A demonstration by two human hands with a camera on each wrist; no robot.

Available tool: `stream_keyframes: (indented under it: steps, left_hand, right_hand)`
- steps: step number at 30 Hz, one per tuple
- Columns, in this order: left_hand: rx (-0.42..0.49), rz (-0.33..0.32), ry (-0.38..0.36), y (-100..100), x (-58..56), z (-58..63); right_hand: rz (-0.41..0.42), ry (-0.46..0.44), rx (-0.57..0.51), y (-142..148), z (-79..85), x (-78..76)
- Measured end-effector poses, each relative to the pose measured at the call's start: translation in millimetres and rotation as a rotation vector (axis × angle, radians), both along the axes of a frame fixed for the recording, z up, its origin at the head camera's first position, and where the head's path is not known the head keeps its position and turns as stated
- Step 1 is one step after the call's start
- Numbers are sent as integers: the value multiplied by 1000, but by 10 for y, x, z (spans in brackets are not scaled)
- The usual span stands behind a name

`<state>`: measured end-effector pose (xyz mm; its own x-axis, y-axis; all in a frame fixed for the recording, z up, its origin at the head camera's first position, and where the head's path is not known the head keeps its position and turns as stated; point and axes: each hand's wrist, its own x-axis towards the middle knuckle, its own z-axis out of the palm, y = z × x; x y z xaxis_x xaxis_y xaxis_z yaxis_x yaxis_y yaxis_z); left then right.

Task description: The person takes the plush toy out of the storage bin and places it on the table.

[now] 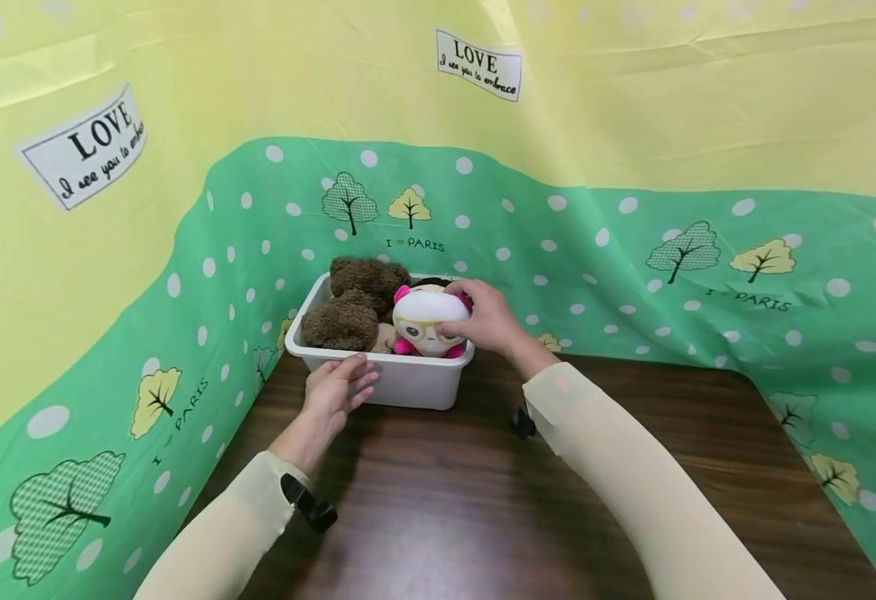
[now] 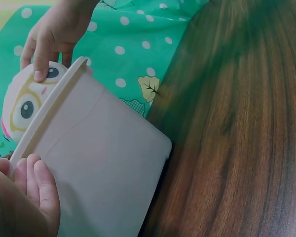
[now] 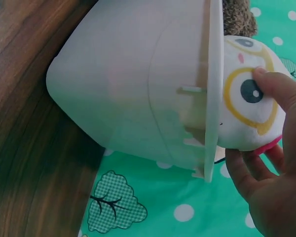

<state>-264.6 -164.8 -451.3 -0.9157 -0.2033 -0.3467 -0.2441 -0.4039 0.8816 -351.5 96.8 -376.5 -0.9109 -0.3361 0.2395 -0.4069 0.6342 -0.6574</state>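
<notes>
A white plastic bin stands on the table, with stuffed toys in it. My right hand grips a white-headed plush toy with yellow glasses and pink ears at the bin's right end. In the right wrist view the thumb presses beside one eye of the plush toy, and the other fingers curl around its side. My left hand holds the bin's front rim, thumb at the top edge and fingers along the outer wall. Fluffy brown plush toys fill the bin's left part.
A dark wood-grain table spreads out in front of the bin. Behind it and on both sides hangs a green and yellow cloth printed with dots and trees. Part of a dark-topped thing shows behind the white-headed toy.
</notes>
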Motion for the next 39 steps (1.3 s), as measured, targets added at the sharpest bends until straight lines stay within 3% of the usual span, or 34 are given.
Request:
stream_keyframes:
  steps: [12,23,30,34,39]
  left_hand:
    - [-1,16,5,35,-17,-12]
    - [10,91,16,78,-1,-27]
    - [0,96,-1,78,7,-35]
    - [-3,85,7,82,14,-21]
    - [-7,86,3,80,39,3]
  right_hand:
    - [-7,54,-122,148,250,48]
    - [-47,120,-182,347,778,177]
    - [-87,185,-156,712,1069,176]
    - [-129,179,-117,982,1101,162]
    - [-150,145,-66,1287,919,137]
